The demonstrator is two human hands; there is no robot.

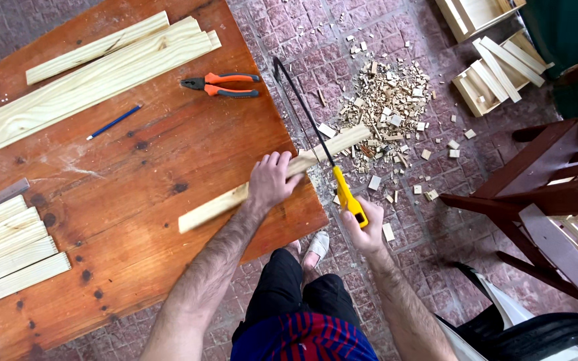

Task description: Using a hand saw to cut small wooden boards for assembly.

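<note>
Left hand [272,179] is pressing palm-down on a pale wooden strip [222,204], fingers spread over its top and curling across it, pinning it flat near the right edge of the brown table [168,154]. Its forearm is reaching in from the table's near edge, roughly square to the strip. The strip's long axis is running diagonally, from well in on the table, up and rightward past the table's right edge, so its far end is overhanging the tiled floor [289,27]. Right hand [364,230] is closing in a full grip around the yellow handle of a hacksaw [316,137], off the table's right edge and nearer the overhanging end than the left hand is. The saw's dark frame is stretching away from that hand toward the table's far side, its blade crossing the strip just beyond the table's edge, right beside the left hand's fingertips. Beyond the table's right edge, offcuts [386,100] are lying heaped on the floor. On the table, orange pliers [222,85] and a blue pencil [114,122] are sitting well apart from the strip, with pale boards [81,80] lying along its far side
</note>
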